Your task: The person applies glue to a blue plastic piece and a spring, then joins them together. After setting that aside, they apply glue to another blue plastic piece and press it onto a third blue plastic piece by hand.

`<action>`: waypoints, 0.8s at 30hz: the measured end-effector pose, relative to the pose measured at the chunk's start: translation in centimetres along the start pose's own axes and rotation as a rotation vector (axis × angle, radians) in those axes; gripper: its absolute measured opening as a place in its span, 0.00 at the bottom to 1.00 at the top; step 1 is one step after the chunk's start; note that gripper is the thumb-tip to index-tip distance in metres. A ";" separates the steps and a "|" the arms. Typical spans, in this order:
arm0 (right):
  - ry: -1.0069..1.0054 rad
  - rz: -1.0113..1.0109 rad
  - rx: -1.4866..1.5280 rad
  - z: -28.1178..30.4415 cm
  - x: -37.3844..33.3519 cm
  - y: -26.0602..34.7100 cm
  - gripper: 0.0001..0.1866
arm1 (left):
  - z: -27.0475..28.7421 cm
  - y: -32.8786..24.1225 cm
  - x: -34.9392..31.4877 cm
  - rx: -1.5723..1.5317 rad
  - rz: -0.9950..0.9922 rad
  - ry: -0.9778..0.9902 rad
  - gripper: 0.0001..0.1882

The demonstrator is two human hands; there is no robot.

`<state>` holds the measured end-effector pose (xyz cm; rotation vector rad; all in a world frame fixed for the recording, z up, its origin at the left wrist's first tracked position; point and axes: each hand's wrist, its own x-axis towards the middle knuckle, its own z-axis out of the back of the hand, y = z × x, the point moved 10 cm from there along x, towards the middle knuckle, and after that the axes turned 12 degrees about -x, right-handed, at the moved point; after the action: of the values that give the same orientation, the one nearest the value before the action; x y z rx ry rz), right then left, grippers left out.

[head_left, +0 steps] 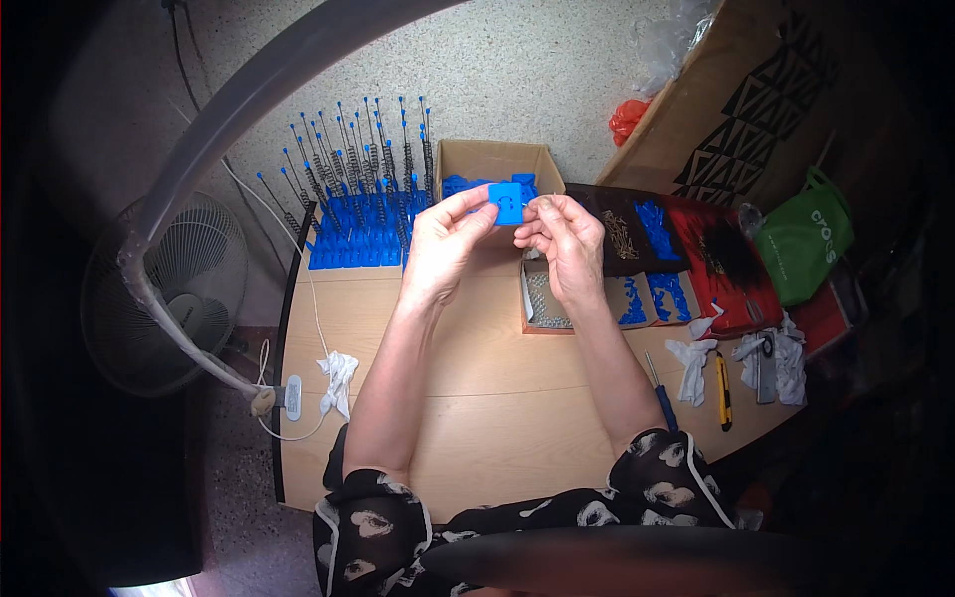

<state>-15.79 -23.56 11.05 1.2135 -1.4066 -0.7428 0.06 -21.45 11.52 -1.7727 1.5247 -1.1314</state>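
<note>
Over the far part of the table, my left hand (443, 247) pinches a small flat blue plastic piece (505, 203) between thumb and fingers. A dark curved mark shows on the face of that piece. My right hand (569, 244) is closed at the piece's right edge, thumb against the fingers. Something thin and pale seems to be between its fingertips, too small to name. Just behind my hands stands a cardboard box (494, 154) holding more blue pieces (468, 183).
Blue blocks (348, 244) carrying upright rods with springs stand at the far left. Trays of small blue parts (657, 229) and metal bits (545, 303) lie right. A screwdriver (662, 393), yellow utility knife (723, 391) and crumpled tissue (339, 381) rest on the wooden table (477, 418).
</note>
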 end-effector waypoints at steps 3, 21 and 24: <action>0.002 -0.009 -0.015 -0.2 0.0 0.0 0.09 | 0.3 0.1 0.0 0.007 0.011 -0.009 0.19; -0.022 0.085 -0.326 -0.1 -0.2 1.7 0.09 | -0.5 0.8 -0.2 0.006 0.037 0.006 0.17; -0.031 0.121 -0.363 -0.3 -0.2 1.9 0.09 | -0.7 0.8 -0.1 0.041 0.014 0.035 0.16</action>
<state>-16.05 -22.74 12.80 0.8313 -1.2896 -0.8904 -0.97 -21.45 11.15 -1.7215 1.5213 -1.1835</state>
